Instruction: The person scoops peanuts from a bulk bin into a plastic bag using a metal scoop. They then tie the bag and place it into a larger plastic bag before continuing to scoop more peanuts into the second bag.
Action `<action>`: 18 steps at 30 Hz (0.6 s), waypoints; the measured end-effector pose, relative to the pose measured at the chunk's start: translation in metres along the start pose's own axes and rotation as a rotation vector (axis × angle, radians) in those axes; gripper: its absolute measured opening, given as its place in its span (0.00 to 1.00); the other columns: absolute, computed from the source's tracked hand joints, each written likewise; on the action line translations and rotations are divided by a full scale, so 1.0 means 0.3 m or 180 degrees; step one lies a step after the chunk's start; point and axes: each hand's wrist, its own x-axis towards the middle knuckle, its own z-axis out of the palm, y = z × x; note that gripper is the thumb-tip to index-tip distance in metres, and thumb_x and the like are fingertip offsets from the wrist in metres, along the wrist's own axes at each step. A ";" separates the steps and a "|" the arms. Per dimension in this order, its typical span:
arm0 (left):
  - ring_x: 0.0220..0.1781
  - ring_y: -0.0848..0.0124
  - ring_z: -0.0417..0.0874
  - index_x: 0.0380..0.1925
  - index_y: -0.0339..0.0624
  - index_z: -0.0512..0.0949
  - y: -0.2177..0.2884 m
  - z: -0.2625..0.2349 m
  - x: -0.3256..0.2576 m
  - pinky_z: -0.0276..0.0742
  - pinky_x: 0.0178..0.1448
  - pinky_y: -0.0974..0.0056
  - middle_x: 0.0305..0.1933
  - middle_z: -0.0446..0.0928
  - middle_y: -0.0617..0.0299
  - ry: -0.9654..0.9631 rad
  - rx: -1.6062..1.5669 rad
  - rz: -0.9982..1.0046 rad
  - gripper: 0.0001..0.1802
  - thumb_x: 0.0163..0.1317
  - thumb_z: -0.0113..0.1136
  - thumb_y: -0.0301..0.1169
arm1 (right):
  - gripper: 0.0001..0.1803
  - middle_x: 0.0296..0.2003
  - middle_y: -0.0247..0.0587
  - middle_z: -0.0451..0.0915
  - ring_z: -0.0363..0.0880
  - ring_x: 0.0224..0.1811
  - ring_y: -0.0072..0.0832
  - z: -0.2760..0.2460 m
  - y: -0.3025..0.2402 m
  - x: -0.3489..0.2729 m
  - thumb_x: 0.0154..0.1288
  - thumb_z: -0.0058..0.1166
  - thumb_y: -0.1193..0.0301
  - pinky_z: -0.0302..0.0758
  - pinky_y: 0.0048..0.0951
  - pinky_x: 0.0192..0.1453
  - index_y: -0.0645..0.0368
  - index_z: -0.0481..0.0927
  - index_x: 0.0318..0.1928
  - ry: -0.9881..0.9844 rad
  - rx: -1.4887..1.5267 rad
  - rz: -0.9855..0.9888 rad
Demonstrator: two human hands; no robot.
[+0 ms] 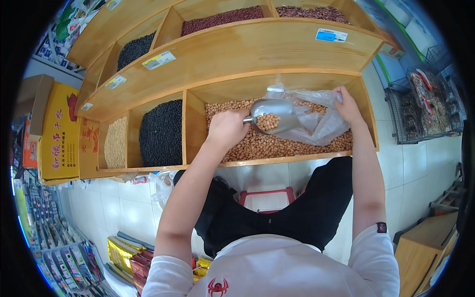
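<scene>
My left hand (228, 128) is closed round the handle of a metal scoop (287, 106) that carries a few chickpeas (267, 121) in its bowl. The scoop's mouth points right, at a clear plastic bag (326, 129); how far it reaches inside is hard to tell. With closed fingers my right hand (348, 106) grips the bag's upper right edge. Scoop and bag are both over a wooden compartment (217, 94) whose bottom is covered with loose chickpeas (247, 150).
Left of this compartment lie black beans (162, 133) and pale grains (115, 143). A higher row holds red beans (222, 21) behind a wooden board (257, 49). A yellow carton (59, 131) stands left, a wire basket (413, 133) right. Under my legs is a red-edged stool (267, 199).
</scene>
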 end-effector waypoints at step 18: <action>0.40 0.52 0.87 0.40 0.48 0.86 0.081 -0.166 0.018 0.83 0.47 0.51 0.35 0.86 0.53 0.0030 0.0125 -0.0211 0.13 0.58 0.68 0.40 | 0.18 0.54 0.50 0.79 0.77 0.60 0.47 -0.005 -0.006 0.009 0.61 0.54 0.78 0.73 0.41 0.63 0.57 0.73 0.53 0.0152 -0.0234 0.0021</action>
